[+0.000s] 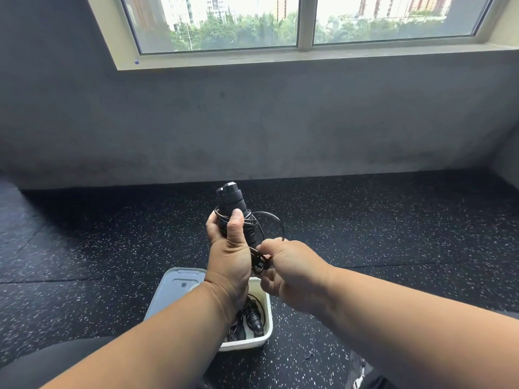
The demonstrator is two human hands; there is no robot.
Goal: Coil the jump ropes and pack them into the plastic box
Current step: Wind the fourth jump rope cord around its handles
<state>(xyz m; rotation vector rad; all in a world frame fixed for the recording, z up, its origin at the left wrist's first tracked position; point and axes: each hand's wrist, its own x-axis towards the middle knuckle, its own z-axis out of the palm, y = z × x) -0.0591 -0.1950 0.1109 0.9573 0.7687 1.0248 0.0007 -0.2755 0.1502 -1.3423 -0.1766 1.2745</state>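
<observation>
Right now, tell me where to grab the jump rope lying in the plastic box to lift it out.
Take the jump rope by its black handles, side by side in the plastic box, coming straight down through the open top. They look rigid and bundled; the thin cord loops would probably slip or uncoil.

left hand gripping, right hand pinching

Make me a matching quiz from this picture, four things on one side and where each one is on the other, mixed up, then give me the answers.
Things:
1. jump rope handles
2. loose rope end
3. packed jump rope
4. lid

Places:
A. inside the plastic box
B. pinched in the right hand
C. leaning against the box's left side
D. gripped in the left hand, wrapped with cord

Pairs: 1-D, 2-B, 3-A, 4-C
</observation>
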